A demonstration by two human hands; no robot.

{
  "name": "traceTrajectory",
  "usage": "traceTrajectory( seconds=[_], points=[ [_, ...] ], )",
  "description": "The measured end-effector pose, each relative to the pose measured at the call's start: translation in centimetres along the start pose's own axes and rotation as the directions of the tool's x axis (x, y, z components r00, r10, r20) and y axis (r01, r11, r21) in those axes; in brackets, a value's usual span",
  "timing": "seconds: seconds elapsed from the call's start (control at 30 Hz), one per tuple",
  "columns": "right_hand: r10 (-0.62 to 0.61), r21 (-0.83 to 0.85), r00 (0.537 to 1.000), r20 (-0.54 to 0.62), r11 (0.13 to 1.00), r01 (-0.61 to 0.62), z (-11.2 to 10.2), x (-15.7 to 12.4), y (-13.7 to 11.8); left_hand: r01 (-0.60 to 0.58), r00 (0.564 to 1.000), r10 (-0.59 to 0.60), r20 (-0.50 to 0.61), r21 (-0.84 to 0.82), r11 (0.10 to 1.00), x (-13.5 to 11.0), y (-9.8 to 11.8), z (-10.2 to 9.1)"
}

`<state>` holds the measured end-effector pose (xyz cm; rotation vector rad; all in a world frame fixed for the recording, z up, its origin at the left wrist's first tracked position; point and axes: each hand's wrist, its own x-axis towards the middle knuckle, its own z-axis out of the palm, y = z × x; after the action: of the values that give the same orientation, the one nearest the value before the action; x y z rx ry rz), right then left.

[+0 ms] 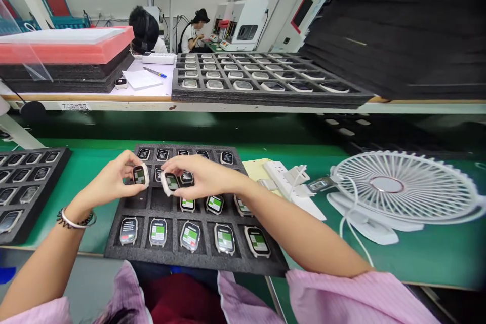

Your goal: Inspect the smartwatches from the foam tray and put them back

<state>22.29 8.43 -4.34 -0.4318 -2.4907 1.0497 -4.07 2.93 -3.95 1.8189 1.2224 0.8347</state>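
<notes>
In my left hand is a pale-framed smartwatch case without a strap, gripped between thumb and fingers. My right hand pinches a second smartwatch case the same way, a short gap from the first. Both are raised above a black foam tray with square pockets. Watch cases with lit screens lie in its pockets, several showing green and white blocks, such as the front watch case. Two pockets below my hands hold nothing. My right hand and forearm hide part of the tray.
Another watch tray lies at the left. A white fan and a power strip stand to the right. On the shelf are a full foam tray, stacked foam and a pen. Two people sit beyond.
</notes>
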Motion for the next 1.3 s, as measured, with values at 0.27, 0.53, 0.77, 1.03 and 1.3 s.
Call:
traceTrajectory(
  seconds=[0.27,0.53,0.77,1.03,1.3],
  points=[
    [0.286,0.870,0.897,-0.337,0.458,0.181,-2.1,-2.8,2.5,-0.007,0.994,-0.066,-0.092,-0.631,0.776,6.4,3.2,6.3],
    [0.555,0.843,0.772,-0.310,0.536,-0.048,-0.8,-3.5,4.6,0.169,0.934,-0.341,-0.102,-0.716,0.678,7.0,1.6,9.4],
    [0.506,0.755,0.784,-0.360,0.651,-0.074,0.2,-3.6,4.9,0.202,0.933,-0.351,-0.073,-0.702,0.683,6.4,1.3,9.5],
    [0.580,0.815,0.733,-0.355,0.576,-0.061,0.4,-3.6,4.8,0.194,0.944,-0.326,-0.057,-0.703,0.684,6.2,1.3,10.0],
    [0.529,0.778,0.759,-0.379,0.626,-0.048,0.5,-3.6,4.8,0.181,0.960,-0.279,-0.027,-0.701,0.690,5.9,1.4,9.9]
  ],
)
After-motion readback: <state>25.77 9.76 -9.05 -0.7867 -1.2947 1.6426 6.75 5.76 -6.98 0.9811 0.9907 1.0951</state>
